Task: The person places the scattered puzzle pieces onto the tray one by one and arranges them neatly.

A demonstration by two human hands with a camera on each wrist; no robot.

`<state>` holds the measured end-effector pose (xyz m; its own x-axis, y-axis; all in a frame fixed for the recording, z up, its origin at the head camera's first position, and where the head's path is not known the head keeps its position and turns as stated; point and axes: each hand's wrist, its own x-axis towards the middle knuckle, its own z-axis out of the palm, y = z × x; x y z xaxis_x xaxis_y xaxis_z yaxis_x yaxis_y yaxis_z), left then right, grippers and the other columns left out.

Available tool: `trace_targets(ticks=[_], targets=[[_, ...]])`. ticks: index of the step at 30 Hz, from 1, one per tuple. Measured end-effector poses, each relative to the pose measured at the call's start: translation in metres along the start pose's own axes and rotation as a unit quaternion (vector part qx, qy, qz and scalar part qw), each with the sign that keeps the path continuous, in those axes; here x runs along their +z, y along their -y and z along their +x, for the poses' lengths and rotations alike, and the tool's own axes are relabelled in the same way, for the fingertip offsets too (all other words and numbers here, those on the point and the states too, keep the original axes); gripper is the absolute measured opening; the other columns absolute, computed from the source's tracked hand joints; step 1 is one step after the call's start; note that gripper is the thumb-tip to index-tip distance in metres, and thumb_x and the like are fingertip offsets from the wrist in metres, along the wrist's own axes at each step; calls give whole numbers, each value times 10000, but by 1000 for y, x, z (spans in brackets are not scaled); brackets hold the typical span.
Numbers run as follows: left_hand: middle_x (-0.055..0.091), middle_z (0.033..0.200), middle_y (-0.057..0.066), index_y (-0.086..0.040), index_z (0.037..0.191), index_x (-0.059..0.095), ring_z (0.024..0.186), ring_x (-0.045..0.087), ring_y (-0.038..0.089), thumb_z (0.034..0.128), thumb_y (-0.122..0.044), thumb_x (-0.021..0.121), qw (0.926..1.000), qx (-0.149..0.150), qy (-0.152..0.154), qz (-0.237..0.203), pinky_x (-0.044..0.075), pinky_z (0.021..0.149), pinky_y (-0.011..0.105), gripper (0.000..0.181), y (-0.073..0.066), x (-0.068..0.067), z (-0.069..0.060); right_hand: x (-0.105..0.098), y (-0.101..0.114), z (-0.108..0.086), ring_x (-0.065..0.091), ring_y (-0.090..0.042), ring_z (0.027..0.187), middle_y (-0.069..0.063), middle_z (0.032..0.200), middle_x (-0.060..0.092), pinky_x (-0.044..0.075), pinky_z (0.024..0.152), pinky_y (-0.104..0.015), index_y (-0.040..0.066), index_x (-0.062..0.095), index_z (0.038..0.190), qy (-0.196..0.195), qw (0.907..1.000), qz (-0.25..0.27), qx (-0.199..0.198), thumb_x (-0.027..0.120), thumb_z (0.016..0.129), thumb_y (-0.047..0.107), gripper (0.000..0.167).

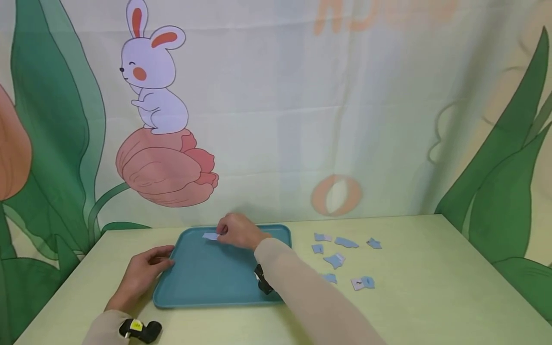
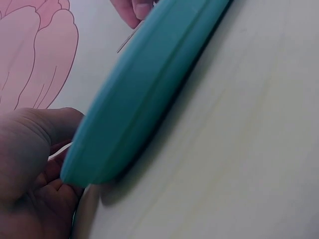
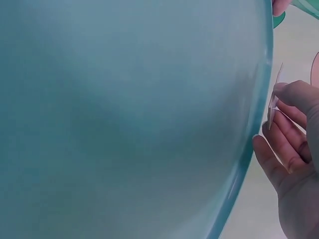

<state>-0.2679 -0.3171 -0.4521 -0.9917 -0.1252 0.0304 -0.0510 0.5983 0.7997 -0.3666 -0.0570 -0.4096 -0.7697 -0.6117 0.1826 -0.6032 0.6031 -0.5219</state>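
A teal tray (image 1: 202, 280) lies on the table, with my left hand (image 1: 144, 273) at its left edge. In the left wrist view, the thumb (image 2: 65, 123) and curled fingers of that hand hold the tray's rim (image 2: 124, 99). My right hand (image 1: 241, 231) is over the tray's far side. It pinches a small, thin, pale blue puzzle piece (image 1: 210, 236) between thumb and fingers. In the right wrist view the piece (image 3: 273, 102) appears edge-on, and one fingertip (image 3: 257, 142) is at the tray's rim.
Several blue and white puzzle pieces (image 1: 346, 242) lie scattered on the pale table (image 1: 422, 287) right of the tray. Some are joined, such as the pair (image 1: 362, 283) nearest the front. Behind the table hangs a printed cloth (image 1: 267, 120) with a rabbit and flowers.
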Motion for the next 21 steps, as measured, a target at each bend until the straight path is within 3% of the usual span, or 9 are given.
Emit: trace_targets(ticks=[15, 21], targets=[[593, 1436, 294, 54, 1491, 552, 1230, 607, 407, 1050, -107, 662, 9999, 113, 8, 3, 549, 1024, 508, 482, -2, 3, 4, 14, 8, 19, 582, -95, 869, 28, 967, 669, 512, 786, -147, 77, 806, 1110, 96, 9995, -292, 34, 754, 1014, 182, 151], [586, 1445, 297, 52, 1499, 544, 1246, 600, 417, 1053, -120, 656, 10000, 58, -8, 19, 536, 1040, 530, 491, 1, 2, 1, 27, 16, 22, 575, -75, 881, 41, 995, 678, 494, 802, -134, 99, 814, 1144, 79, 9969, -756, -193, 736, 1027, 180, 162]])
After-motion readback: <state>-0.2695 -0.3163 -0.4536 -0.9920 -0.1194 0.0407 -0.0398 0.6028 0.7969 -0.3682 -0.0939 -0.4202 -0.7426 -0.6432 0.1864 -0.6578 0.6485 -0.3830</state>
